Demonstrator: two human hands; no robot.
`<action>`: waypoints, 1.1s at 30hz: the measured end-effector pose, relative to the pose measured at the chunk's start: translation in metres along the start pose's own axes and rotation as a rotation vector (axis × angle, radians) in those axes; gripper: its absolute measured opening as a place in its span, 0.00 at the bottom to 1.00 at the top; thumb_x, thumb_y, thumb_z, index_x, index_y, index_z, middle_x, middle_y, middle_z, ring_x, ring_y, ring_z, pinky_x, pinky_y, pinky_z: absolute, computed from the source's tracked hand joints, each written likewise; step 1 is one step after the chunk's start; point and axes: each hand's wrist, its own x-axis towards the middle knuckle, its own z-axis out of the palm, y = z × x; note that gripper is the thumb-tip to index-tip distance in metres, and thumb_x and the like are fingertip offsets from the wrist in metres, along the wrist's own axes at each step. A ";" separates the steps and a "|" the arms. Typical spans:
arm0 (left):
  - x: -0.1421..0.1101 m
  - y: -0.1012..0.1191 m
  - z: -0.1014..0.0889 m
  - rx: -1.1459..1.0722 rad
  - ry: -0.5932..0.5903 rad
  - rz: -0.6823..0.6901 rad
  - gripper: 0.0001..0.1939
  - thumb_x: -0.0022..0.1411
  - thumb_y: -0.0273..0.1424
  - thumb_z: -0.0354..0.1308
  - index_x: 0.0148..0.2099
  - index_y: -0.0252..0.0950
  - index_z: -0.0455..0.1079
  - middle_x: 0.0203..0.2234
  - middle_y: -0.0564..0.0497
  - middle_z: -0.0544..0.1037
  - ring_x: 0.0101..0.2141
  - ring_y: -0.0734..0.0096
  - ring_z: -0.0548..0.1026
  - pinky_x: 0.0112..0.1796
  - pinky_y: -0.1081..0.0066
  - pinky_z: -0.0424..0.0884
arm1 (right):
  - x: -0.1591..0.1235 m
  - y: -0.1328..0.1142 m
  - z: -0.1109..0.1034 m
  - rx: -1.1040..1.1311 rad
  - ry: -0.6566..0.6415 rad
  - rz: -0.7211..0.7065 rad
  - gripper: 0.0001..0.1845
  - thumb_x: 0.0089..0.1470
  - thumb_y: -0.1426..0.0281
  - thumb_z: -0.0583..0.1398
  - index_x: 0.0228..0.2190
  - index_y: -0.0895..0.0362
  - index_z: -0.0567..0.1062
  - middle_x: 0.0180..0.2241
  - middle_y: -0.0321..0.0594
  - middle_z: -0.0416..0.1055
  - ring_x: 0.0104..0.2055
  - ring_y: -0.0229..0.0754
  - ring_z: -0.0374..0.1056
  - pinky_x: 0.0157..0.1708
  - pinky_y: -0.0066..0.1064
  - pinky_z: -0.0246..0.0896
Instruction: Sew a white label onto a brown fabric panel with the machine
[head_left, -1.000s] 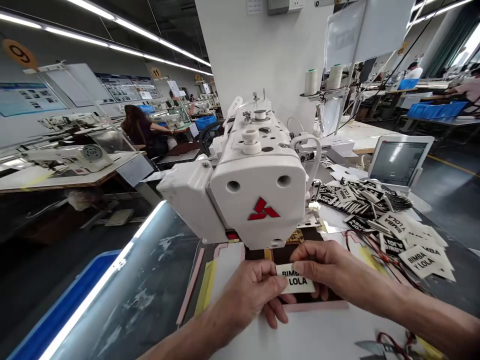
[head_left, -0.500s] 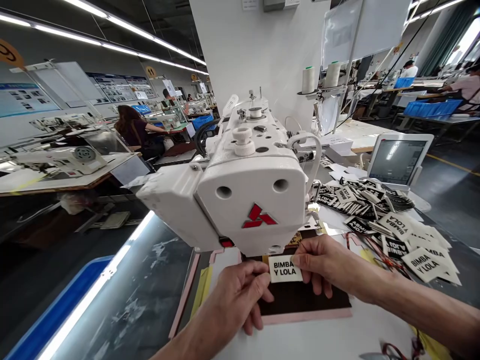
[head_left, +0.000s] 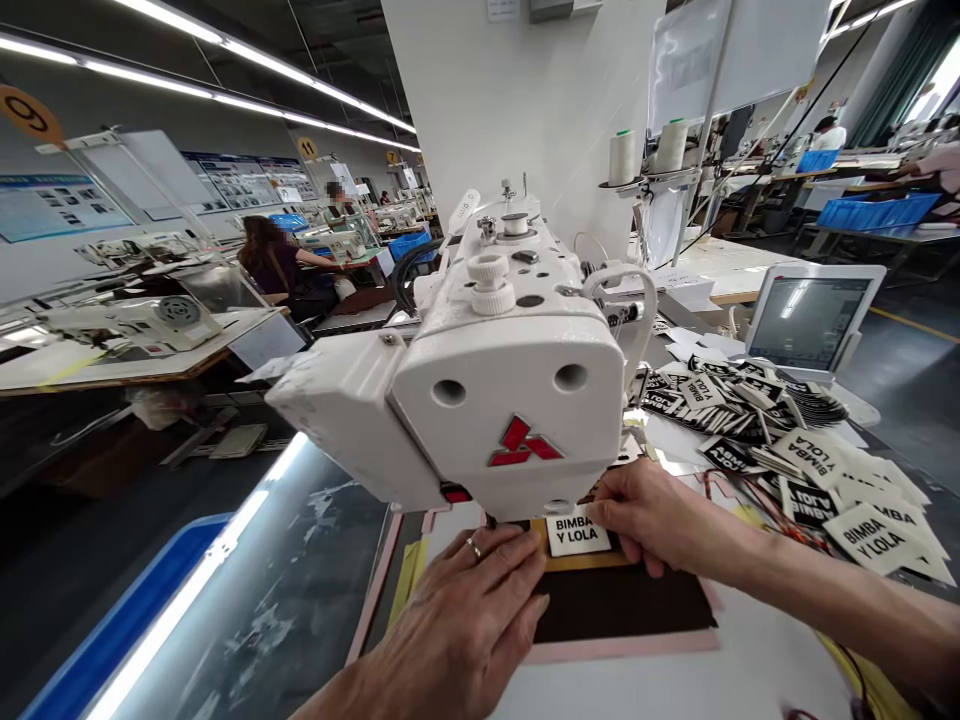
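A white label printed BIMBA Y LOLA (head_left: 576, 530) lies on a dark brown panel (head_left: 622, 605) just under the head of a white sewing machine (head_left: 502, 400). My left hand (head_left: 465, 620) rests flat on the panel, fingers stretched out toward the label's left edge, a ring on one finger. My right hand (head_left: 652, 515) pinches the label's right edge and holds it down. The panel sits in a pink frame (head_left: 622, 645) on the white table.
A heap of black and white BIMBA Y LOLA labels (head_left: 795, 450) covers the table at right, behind it a tablet screen (head_left: 814, 320). Thread cones (head_left: 645, 155) stand behind the machine. A blue bin (head_left: 120, 620) sits low at left. Other people work at distant tables.
The label has moved forward and down, from being held up between both hands to lying under the machine head. My left hand let go of it and flattened on the panel.
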 end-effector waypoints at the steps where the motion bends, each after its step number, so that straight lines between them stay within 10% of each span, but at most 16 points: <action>1: 0.000 -0.002 0.001 0.022 -0.025 0.010 0.18 0.74 0.31 0.53 0.63 0.35 0.70 0.61 0.56 0.71 0.59 0.65 0.71 0.56 0.60 0.75 | 0.002 0.003 0.001 -0.005 -0.003 -0.002 0.14 0.63 0.62 0.55 0.35 0.60 0.72 0.24 0.38 0.72 0.19 0.34 0.63 0.17 0.24 0.54; 16: 0.013 -0.002 0.009 -0.014 -0.068 -0.017 0.18 0.73 0.37 0.57 0.62 0.40 0.69 0.61 0.61 0.71 0.53 0.62 0.75 0.55 0.58 0.69 | -0.001 0.006 0.011 -0.292 0.232 -0.058 0.14 0.63 0.60 0.54 0.33 0.57 0.70 0.27 0.38 0.71 0.27 0.40 0.63 0.29 0.36 0.55; 24: 0.008 -0.002 0.012 0.028 -0.111 -0.009 0.21 0.72 0.36 0.58 0.64 0.39 0.68 0.62 0.59 0.70 0.55 0.63 0.74 0.56 0.57 0.71 | -0.015 0.030 0.027 -0.734 0.323 -0.880 0.11 0.69 0.76 0.52 0.47 0.57 0.73 0.47 0.39 0.70 0.45 0.44 0.60 0.45 0.40 0.57; 33: 0.006 -0.004 0.010 0.100 -0.139 0.046 0.22 0.74 0.36 0.54 0.66 0.36 0.68 0.65 0.55 0.67 0.56 0.60 0.74 0.53 0.52 0.75 | -0.006 0.031 0.026 -0.787 0.252 -0.871 0.10 0.72 0.71 0.51 0.47 0.54 0.72 0.51 0.36 0.69 0.50 0.46 0.61 0.50 0.44 0.54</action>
